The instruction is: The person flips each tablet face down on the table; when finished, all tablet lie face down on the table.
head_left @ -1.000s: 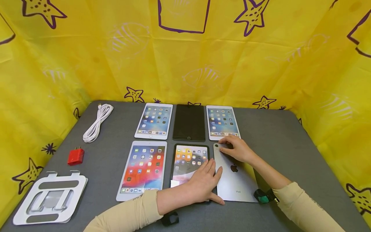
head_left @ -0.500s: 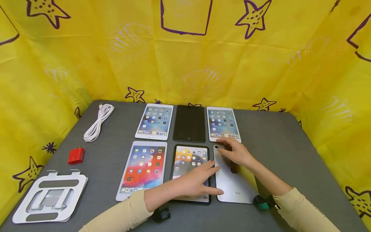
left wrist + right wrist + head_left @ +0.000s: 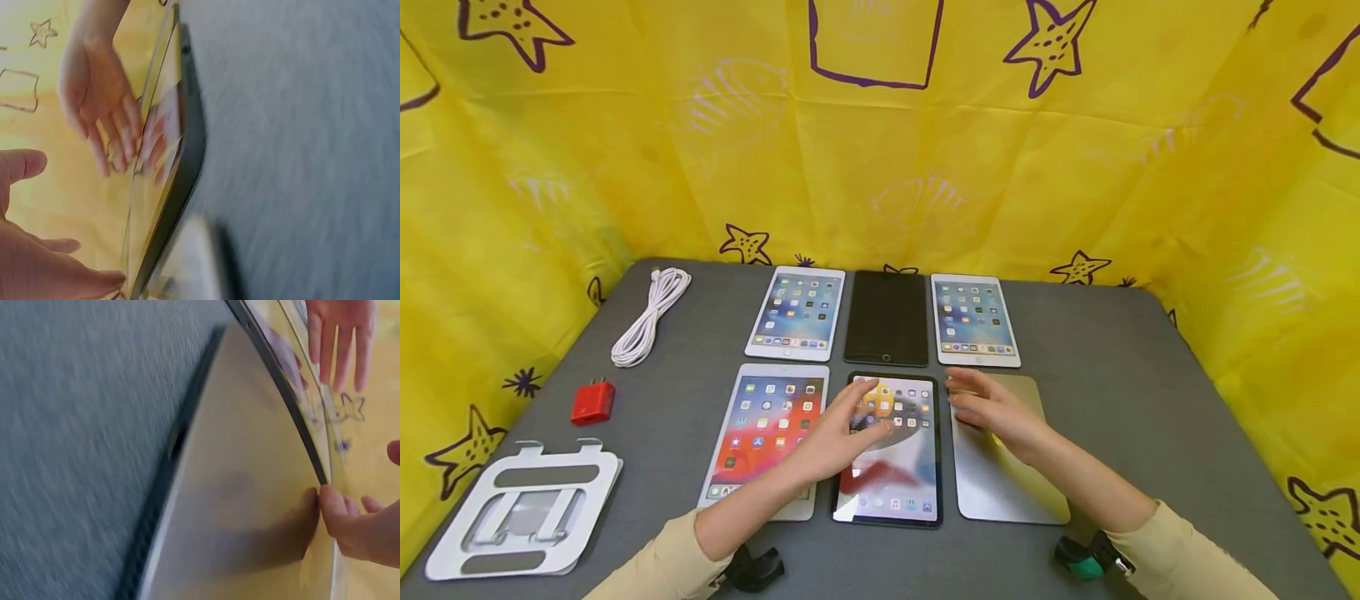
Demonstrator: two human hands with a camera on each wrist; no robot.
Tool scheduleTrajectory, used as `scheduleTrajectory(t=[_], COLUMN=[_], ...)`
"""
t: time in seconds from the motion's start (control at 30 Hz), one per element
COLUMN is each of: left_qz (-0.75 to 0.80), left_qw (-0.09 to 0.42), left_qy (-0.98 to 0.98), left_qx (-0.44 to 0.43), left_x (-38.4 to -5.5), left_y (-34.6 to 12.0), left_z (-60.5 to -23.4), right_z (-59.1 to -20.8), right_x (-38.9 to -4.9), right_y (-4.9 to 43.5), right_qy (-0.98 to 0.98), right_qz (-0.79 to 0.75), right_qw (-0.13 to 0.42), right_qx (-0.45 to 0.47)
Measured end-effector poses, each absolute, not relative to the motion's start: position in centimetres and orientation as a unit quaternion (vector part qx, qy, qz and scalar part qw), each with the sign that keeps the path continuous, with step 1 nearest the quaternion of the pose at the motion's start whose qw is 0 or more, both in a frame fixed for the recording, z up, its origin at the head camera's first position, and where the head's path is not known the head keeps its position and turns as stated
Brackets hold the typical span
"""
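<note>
My left hand (image 3: pixel 831 437) hovers with loosely spread fingers over the left part of a dark-framed tablet (image 3: pixel 901 467), whose lit screen faces up in the front row. To the right, my right hand (image 3: pixel 1000 417) is over the upper part of a silver tablet (image 3: pixel 1000 492) lying face down. In the left wrist view, the right hand (image 3: pixel 103 103) has extended fingers above a tablet's glossy surface. The right wrist view has the right hand's fingertips (image 3: pixel 331 503) close to the silver tablet's back (image 3: pixel 250 456); whether they touch cannot be told. Neither hand holds anything.
A lit white tablet (image 3: pixel 767 433) lies front left. Behind stand a white tablet (image 3: pixel 797 312), a black tablet (image 3: pixel 886 317) and another white one. At the left are a coiled white cable (image 3: pixel 651 317), a red charger plug (image 3: pixel 592 402) and a folding stand (image 3: pixel 527 512).
My left hand has left the gap between the dark-framed and silver tablets, lifting and moving left over the dark-framed one. My right hand has come slightly down from the silver tablet's top edge.
</note>
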State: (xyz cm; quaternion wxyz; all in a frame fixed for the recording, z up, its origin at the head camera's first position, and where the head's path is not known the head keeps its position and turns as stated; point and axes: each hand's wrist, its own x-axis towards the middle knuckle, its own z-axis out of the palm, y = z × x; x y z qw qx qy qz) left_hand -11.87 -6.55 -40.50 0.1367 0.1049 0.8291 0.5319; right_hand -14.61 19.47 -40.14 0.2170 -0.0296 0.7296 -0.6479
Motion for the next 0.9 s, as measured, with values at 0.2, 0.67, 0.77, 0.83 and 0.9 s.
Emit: scheduleTrajectory(t=[0.2,0.67,0.77,0.83,0.9], left_qz=[0.591,0.660,0.671,0.677,0.682], left_qw=[0.188,0.224,0.229,0.229,0.228], left_qy=[0.784,0.717,0.705,0.699,0.695], left_qx=[0.034,-0.006,-0.006,-0.008,-0.011], left_x=[-12.6,-13.4,-13.6,-13.7,-13.8], left_y=[-8.3,-9.5,-9.7,-9.7,-9.7], left_z=[-40.0,-40.7,-40.8,-40.9,-41.0], right_z=[-39.6,-39.1,-39.0,-38.9,-38.9], right_x=[-13.9,-13.5,-13.6,-13.6,-13.6], right_y=[18.6,17.8,17.8,17.9,17.9], right_qy=[0.675,0.615,0.613,0.613,0.613], right_qz=[-0.693,-0.731,-0.732,-0.732,-0.732], right_qw=[0.253,0.295,0.296,0.296,0.296], right_qx=[-0.005,0.029,0.029,0.030,0.031])
